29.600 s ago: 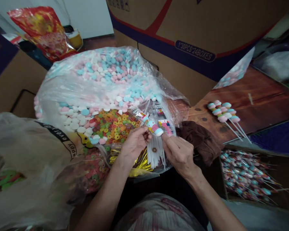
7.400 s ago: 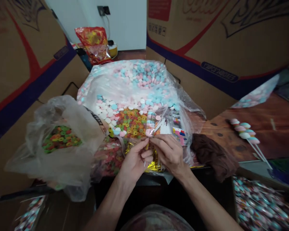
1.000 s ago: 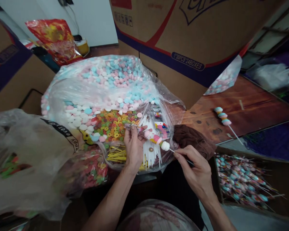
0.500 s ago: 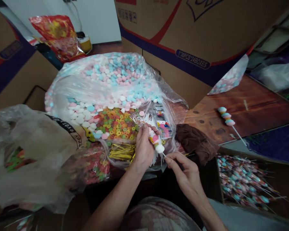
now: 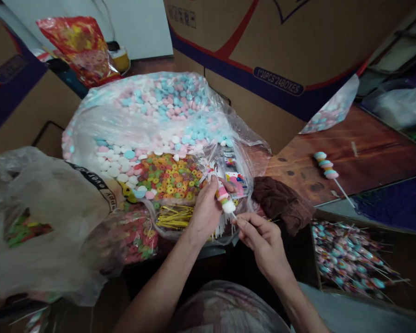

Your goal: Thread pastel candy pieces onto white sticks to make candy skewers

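My left hand (image 5: 208,203) is closed around a marshmallow candy skewer (image 5: 223,198), pink and white with a green-yellow layer, whose upper part seems to be in a clear printed wrapper. Just below its lowest white marshmallow, the fingertips of my right hand (image 5: 254,229) pinch the white stick. A thin gold strip may show at the right fingers, too small to be sure. Under the hands lie white sticks (image 5: 222,226), gold twist ties (image 5: 175,217) and printed wrappers (image 5: 236,180). Ring gummies (image 5: 171,175) and a big plastic bag of pastel marshmallows (image 5: 152,111) are behind.
An unwrapped marshmallow skewer (image 5: 326,165) lies on the wooden table (image 5: 367,143) at right. Below it, a box (image 5: 315,259) holds many wrapped skewers. A brown cloth (image 5: 282,201) lies between. Large cartons (image 5: 235,88) stand behind; a plastic bag (image 5: 45,194) is at left.
My right hand has shifted slightly left and up, closer beneath the lowest marshmallow. My left hand keeps its hold on the skewer. The whole view has moved a little.
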The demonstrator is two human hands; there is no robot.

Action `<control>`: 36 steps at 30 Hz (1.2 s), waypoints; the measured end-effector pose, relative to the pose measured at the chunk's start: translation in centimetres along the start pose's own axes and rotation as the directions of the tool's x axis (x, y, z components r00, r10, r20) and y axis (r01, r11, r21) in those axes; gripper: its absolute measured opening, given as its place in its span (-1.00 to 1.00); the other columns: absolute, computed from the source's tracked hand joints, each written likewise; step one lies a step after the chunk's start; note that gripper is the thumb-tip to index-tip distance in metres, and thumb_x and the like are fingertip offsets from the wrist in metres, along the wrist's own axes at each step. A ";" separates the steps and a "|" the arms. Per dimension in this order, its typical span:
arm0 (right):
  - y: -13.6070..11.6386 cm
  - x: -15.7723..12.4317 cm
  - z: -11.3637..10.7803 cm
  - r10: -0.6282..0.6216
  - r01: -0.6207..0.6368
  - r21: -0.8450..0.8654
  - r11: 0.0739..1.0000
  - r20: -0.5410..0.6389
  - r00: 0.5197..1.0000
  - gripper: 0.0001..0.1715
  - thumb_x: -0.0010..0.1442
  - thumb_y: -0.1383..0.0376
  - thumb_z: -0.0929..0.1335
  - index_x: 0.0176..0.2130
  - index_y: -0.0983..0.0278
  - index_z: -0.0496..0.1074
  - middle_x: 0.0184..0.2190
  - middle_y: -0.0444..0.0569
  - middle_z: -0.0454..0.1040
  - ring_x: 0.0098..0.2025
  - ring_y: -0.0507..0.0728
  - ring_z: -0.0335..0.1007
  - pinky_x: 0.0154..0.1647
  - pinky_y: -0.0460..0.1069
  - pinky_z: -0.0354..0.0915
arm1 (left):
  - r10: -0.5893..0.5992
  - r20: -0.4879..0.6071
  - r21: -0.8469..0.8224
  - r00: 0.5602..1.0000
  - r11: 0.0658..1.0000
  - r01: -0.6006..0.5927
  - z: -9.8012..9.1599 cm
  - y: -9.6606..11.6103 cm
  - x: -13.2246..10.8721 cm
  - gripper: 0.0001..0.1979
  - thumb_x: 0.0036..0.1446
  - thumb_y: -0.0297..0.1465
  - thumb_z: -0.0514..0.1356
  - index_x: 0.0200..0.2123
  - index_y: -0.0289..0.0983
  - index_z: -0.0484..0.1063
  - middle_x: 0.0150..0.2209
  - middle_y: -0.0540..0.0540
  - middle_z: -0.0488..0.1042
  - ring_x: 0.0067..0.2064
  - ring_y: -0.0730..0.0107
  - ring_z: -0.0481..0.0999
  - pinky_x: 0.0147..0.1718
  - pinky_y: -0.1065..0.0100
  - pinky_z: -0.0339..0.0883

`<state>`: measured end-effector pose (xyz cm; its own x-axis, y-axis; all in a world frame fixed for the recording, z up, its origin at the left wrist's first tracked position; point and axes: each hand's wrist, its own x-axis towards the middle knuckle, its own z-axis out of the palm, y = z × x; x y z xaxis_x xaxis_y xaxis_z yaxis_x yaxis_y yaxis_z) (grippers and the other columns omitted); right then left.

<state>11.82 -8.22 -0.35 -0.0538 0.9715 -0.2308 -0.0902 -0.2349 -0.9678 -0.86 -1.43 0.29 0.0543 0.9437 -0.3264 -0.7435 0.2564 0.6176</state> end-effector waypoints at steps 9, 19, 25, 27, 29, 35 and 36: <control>0.3 2.5 2.3 0.048 -0.025 0.341 0.940 -0.058 0.997 -0.74 0.10 0.17 0.46 -0.45 0.32 0.46 -0.61 -0.20 0.26 -0.61 -0.10 -0.06 -0.59 -0.12 -0.12 | -0.140 0.143 0.063 0.980 0.989 0.132 -0.2 -0.8 -0.7 -0.64 0.11 -0.08 0.28 -0.34 -0.30 0.47 -0.44 -0.06 0.46 -0.42 0.43 0.45 -0.47 0.44 0.30; 1.7 2.2 2.6 -0.253 0.210 -0.249 0.945 -0.154 0.955 -0.68 0.24 0.16 0.34 -0.48 0.28 0.38 -0.55 -0.16 0.26 -0.48 0.01 0.14 -0.48 -0.09 0.12 | -0.006 -0.031 -0.011 1.000 1.000 0.006 -0.3 -1.1 -0.2 -0.75 0.04 -0.29 0.38 -0.35 -0.32 0.43 -0.43 -0.01 0.45 -0.38 0.46 0.48 -0.34 0.43 0.35; 1.3 2.0 1.7 -0.172 0.150 -0.242 0.959 -0.074 0.982 -0.71 0.27 0.14 0.32 -0.38 0.28 0.42 -0.53 -0.14 0.34 -0.54 -0.01 0.12 -0.54 -0.10 0.10 | 0.005 -0.025 0.014 1.000 1.000 -0.005 -0.1 -1.5 -0.8 -0.77 0.05 -0.30 0.37 -0.32 -0.31 0.45 -0.36 -0.03 0.46 -0.37 0.50 0.45 -0.37 0.45 0.32; 0.9 1.4 0.7 -0.086 0.088 -0.200 0.976 0.018 0.996 -0.71 0.25 0.14 0.33 -0.40 0.28 0.41 -0.57 -0.17 0.32 -0.58 -0.03 0.08 -0.58 -0.11 0.05 | 0.025 -0.028 0.002 0.999 1.000 -0.025 -0.3 -1.1 -0.8 -0.80 0.04 -0.35 0.37 -0.33 -0.30 0.44 -0.37 -0.03 0.46 -0.37 0.51 0.45 -0.33 0.45 0.34; 0.6 1.0 0.2 -0.039 0.046 -0.161 0.986 0.048 0.998 -0.68 0.23 0.15 0.35 -0.46 0.29 0.38 -0.60 -0.18 0.29 -0.59 -0.04 0.06 -0.59 -0.12 0.02 | 0.026 -0.017 0.004 1.000 1.000 -0.025 -0.4 -1.1 -0.9 -0.81 0.04 -0.37 0.37 -0.33 -0.32 0.45 -0.36 -0.04 0.47 -0.37 0.52 0.46 -0.33 0.46 0.34; 1.1 1.5 1.5 -0.065 0.064 -0.008 0.998 -0.036 0.997 -0.74 0.17 0.15 0.40 -0.42 0.28 0.39 -0.50 -0.15 0.32 -0.48 -0.02 0.17 -0.50 -0.13 0.15 | 0.001 -0.013 0.104 1.000 0.995 0.000 -0.5 -2.0 -1.8 -0.70 0.03 -0.24 0.35 -0.26 -0.34 0.50 -0.37 -0.12 0.54 -0.36 0.36 0.53 -0.37 0.37 0.38; 1.2 1.6 1.8 -0.062 0.062 0.002 0.998 -0.028 0.998 -0.74 0.17 0.15 0.40 -0.41 0.28 0.40 -0.50 -0.14 0.33 -0.49 -0.02 0.18 -0.51 -0.12 0.15 | 0.026 -0.020 0.133 0.999 0.991 -0.023 -0.6 -2.0 -1.9 -0.71 0.04 -0.23 0.34 -0.27 -0.34 0.50 -0.36 -0.14 0.55 -0.30 0.31 0.55 -0.30 0.34 0.40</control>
<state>9.81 -7.01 -1.65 -0.0200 0.9847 -0.1733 -0.0956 -0.1744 -0.9800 0.13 -3.86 -0.77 0.0212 0.9456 -0.3246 -0.6491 0.2600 0.7149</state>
